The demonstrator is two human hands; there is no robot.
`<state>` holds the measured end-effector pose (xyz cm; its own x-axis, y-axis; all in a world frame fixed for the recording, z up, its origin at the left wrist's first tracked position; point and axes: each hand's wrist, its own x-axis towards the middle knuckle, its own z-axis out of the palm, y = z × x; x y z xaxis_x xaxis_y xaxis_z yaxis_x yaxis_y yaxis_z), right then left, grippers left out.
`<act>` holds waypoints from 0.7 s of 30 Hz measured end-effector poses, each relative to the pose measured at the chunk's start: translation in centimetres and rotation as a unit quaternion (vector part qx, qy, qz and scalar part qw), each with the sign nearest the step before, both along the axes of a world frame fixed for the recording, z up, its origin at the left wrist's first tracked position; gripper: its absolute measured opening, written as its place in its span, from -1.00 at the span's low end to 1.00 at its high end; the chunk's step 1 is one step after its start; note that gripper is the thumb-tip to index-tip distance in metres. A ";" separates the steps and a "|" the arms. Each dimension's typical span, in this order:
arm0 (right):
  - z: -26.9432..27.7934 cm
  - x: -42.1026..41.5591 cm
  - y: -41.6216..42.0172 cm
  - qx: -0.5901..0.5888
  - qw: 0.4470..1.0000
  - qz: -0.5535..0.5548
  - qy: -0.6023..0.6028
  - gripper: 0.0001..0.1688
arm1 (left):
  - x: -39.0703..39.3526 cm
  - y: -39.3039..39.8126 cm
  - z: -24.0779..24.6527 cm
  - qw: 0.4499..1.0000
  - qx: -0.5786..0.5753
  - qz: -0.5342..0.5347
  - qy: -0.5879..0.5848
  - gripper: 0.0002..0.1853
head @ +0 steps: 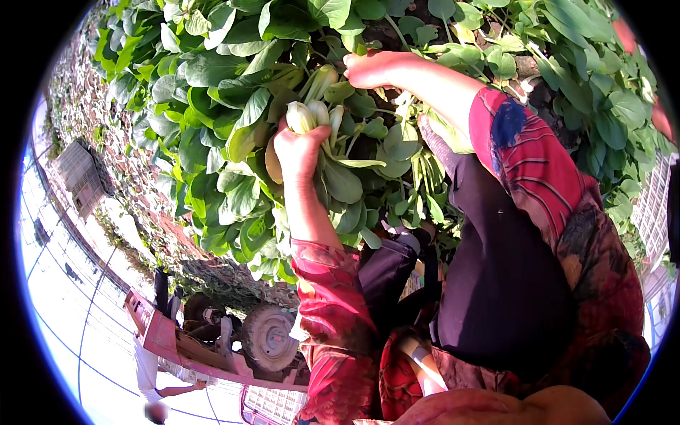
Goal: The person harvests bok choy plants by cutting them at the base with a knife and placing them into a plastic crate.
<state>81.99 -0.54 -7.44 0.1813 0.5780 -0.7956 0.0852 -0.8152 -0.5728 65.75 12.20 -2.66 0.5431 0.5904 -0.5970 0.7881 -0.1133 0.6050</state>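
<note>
My left hand (300,146) grips a bunch of bok choy (301,118), its pale bases turned up above my thumb. Broad green leaves from the bunch hang below and around my fist. Ahead and to the right, my right hand (366,69) is low among the growing bok choy plants (212,69), with its fingers curled. Leaves and the hand itself hide whether anything is in those fingers. Pulled or loose stems and leaves (425,175) lie between my hands and my dark-trousered knee (473,180).
A plastic crate (79,175) stands on littered ground at the left. Behind me are a red cart with wheels (271,337), a person in a white top (146,366) and pale crates (276,404). Another crate (653,207) and what looks like a co-worker's hand (661,119) appear at the right edge.
</note>
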 end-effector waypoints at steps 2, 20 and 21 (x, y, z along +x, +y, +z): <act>-0.5 0.0 -0.5 -0.005 1.000 -0.006 0.013 -0.60 | -0.2 -0.1 -0.1 1.000 -0.024 0.015 0.000 -0.40; -2.6 -5.8 -4.7 0.058 0.988 0.001 -0.145 -0.64 | -2.8 1.2 0.1 0.970 -0.195 0.129 -0.071 -0.41; -2.4 -5.4 -5.2 0.066 0.988 -0.008 -0.142 -0.63 | -2.6 1.0 0.2 0.964 -0.208 0.130 -0.101 -0.42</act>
